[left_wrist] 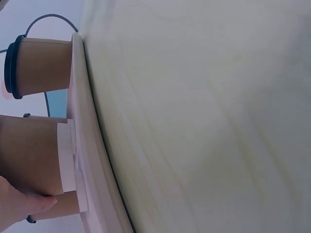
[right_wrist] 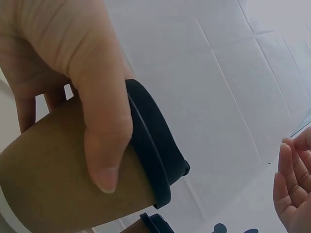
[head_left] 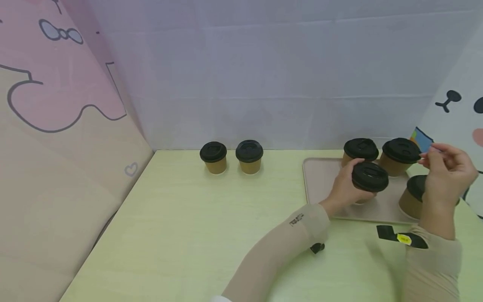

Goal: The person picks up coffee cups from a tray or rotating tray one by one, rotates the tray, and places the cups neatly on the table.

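Observation:
My left hand (head_left: 347,188) grips a brown paper coffee cup with a black lid (head_left: 370,177) from its left side, over the front of the beige tray (head_left: 320,184). In the left wrist view the held cup's white base (left_wrist: 66,158) is close over the tray's edge, with the thumb tip on its side. My right hand (head_left: 447,176) is raised at the tray's right, fingertips drawn together right at the lid of the back-right cup (head_left: 396,165). Nothing shows between them. A back-left cup (head_left: 360,147) and a front-right cup (head_left: 409,205), partly hidden by the right hand, are also on the tray.
Two more lidded cups, a left one (head_left: 216,165) and a right one (head_left: 250,165), stand at the back middle of the pale yellow-green table (head_left: 181,235). A plain fabric wall (head_left: 245,75) closes the back, with cartoon panels at both sides.

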A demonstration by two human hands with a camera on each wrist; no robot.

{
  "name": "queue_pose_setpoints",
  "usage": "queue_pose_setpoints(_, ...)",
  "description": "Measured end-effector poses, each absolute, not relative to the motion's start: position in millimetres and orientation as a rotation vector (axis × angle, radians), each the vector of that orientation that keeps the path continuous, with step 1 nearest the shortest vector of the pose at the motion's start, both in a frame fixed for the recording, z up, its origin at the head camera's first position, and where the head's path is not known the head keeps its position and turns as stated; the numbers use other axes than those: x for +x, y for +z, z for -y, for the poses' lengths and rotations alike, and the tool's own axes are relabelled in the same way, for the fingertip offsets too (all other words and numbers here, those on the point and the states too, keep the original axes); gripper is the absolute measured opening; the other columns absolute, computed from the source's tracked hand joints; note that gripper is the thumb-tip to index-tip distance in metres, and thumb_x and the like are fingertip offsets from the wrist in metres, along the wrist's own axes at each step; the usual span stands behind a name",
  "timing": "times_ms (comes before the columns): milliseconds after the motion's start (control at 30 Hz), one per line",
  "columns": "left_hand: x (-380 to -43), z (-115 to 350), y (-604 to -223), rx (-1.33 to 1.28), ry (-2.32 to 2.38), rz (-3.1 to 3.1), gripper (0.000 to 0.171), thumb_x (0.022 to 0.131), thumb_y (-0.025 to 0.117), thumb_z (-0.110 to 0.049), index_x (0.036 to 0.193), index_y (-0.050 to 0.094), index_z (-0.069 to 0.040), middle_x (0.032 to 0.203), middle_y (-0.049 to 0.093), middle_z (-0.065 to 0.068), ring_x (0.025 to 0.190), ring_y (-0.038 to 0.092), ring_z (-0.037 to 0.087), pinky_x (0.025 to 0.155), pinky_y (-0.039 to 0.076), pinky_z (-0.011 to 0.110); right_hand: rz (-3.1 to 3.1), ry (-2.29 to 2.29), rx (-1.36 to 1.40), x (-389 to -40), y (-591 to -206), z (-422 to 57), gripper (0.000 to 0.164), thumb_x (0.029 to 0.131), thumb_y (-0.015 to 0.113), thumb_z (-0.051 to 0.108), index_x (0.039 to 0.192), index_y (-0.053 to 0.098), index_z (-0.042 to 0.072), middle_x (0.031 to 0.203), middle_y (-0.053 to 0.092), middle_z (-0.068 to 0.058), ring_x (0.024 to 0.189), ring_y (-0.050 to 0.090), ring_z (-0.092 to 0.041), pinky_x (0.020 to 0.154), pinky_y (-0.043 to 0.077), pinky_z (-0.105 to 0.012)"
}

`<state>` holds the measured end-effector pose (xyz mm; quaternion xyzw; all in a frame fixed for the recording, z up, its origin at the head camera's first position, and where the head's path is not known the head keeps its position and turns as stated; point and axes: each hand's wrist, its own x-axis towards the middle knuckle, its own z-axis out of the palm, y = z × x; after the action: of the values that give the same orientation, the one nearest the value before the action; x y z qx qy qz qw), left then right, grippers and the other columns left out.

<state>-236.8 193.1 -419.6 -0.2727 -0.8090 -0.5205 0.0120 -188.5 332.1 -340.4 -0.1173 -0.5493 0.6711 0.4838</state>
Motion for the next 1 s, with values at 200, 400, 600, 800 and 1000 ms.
queue_pose_setpoints(200, -238.1, -188.2, -417.7, -0.798, -1.666, 2.539, 0.086, 0.063, 0.085, -0.015, 0.135, 0.037, -0.025, 0.133, 0.047, -0.003, 0.120, 0.045, 0.004, 0.096, 0.038, 0.020, 1.337, 1.653, -0.294, -189.8, -340.1, -331.7, 0.006, 0.082, 0.065, 0.002, 0.084, 0.069, 0.006, 0.062, 0.061, 0.004, 0.057, 0.059, -0.004, 0.055, 0.046, -0.009)
queue_pose_setpoints(400, -240.2, -186.6, -416.1, -0.758, -1.696, 2.558, 0.086, 0.064, 0.084, -0.016, 0.135, 0.037, -0.028, 0.131, 0.048, -0.004, 0.117, 0.046, 0.004, 0.094, 0.039, 0.021, 1.372, 1.646, -0.314, -190.6, -341.0, -331.7, 0.007, 0.083, 0.064, 0.004, 0.084, 0.069, 0.009, 0.065, 0.062, 0.005, 0.058, 0.059, -0.004, 0.057, 0.046, -0.009)
queue_pose_setpoints(600, -244.8, -185.5, -416.3, -0.740, -1.688, 2.559, 0.085, 0.064, 0.084, -0.017, 0.134, 0.038, -0.029, 0.131, 0.048, -0.005, 0.118, 0.045, 0.004, 0.094, 0.039, 0.021, 1.403, 1.630, -0.327, -189.6, -341.8, -330.3, 0.007, 0.084, 0.064, 0.005, 0.085, 0.068, 0.011, 0.066, 0.063, 0.005, 0.058, 0.058, -0.003, 0.058, 0.046, -0.008)
queue_pose_setpoints(800, -251.8, -183.8, -418.3, -0.757, -1.639, 2.548, 0.085, 0.065, 0.084, -0.019, 0.135, 0.037, -0.029, 0.134, 0.047, -0.005, 0.120, 0.044, 0.004, 0.096, 0.038, 0.021, 1.404, 1.633, -0.325, -189.7, -341.7, -329.6, 0.008, 0.084, 0.064, 0.004, 0.084, 0.068, 0.012, 0.065, 0.063, 0.006, 0.058, 0.058, -0.003, 0.058, 0.046, -0.009)
queue_pose_setpoints(1000, -253.8, -180.4, -416.1, -0.753, -1.641, 2.552, 0.085, 0.065, 0.084, -0.019, 0.135, 0.037, -0.028, 0.135, 0.046, -0.005, 0.122, 0.044, 0.005, 0.097, 0.037, 0.021, 1.450, 1.592, -0.345, -189.8, -341.9, -329.5, 0.010, 0.085, 0.063, 0.005, 0.084, 0.068, 0.013, 0.064, 0.062, 0.008, 0.057, 0.058, -0.001, 0.059, 0.046, -0.008)
